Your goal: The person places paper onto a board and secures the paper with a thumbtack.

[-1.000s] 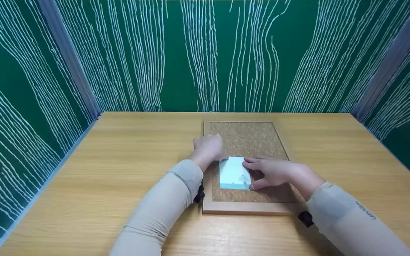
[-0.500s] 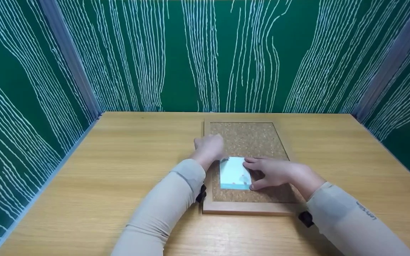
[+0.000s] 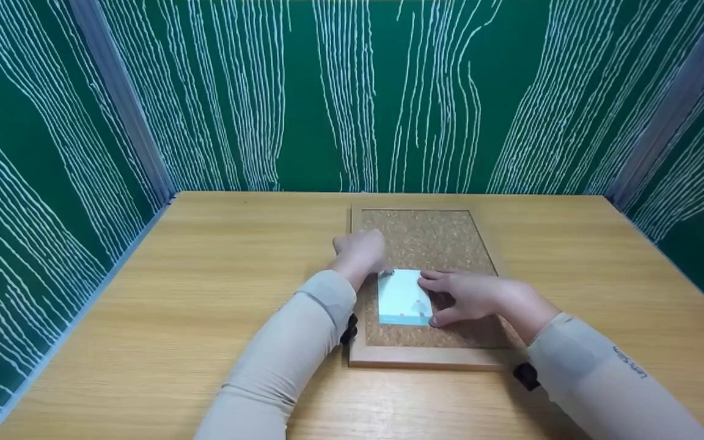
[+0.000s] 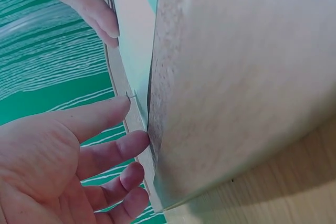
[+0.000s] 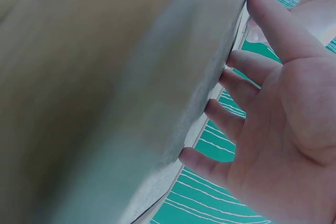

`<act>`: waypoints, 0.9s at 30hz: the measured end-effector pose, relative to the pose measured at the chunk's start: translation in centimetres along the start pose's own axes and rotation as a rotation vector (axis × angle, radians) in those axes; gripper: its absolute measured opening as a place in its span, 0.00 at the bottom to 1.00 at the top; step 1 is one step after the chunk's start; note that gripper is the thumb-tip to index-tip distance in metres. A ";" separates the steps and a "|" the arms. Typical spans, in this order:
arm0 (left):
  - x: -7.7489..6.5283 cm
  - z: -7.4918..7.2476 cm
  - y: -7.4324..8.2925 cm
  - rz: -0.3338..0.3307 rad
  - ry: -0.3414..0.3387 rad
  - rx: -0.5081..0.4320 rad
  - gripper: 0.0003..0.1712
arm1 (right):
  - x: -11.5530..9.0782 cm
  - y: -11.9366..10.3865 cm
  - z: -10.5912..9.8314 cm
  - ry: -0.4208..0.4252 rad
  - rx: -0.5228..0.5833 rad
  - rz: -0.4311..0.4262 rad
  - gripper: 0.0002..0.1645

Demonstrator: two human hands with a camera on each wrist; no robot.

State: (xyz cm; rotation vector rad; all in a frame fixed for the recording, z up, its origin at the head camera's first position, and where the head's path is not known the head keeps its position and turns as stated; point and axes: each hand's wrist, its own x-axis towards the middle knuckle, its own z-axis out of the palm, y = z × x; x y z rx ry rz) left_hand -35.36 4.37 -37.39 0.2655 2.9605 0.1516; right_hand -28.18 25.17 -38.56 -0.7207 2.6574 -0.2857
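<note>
A pale card (image 3: 403,299) with a turquoise lower strip lies on the framed cork board (image 3: 437,235). My left hand (image 3: 361,250) is at its upper left corner. In the left wrist view, the left thumb touches a small thin metal pin (image 4: 131,96) at the card, while the index fingertip rests beside the card's edge, apart from the thumb. Part of the pin is hidden by the thumb. My right hand (image 3: 468,294) is spread at the card's right edge, with fingertips and thumb resting on card and cork.
The board's wooden frame (image 3: 425,357) lies flat on a wooden table (image 3: 236,244). Green walls (image 3: 297,91) with white wavy lines rise at the back and on both sides. Each wrist carries a small dark camera.
Almost nothing moves. The left forearm shifts slightly to the right while the left hand stays at the card's corner. The right hand and the card keep their places.
</note>
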 end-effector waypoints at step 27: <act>-1.5 -1.7 -1.5 0.120 -0.100 -0.226 0.14 | 0.0 0.2 -1.9 0.226 0.027 -0.137 0.37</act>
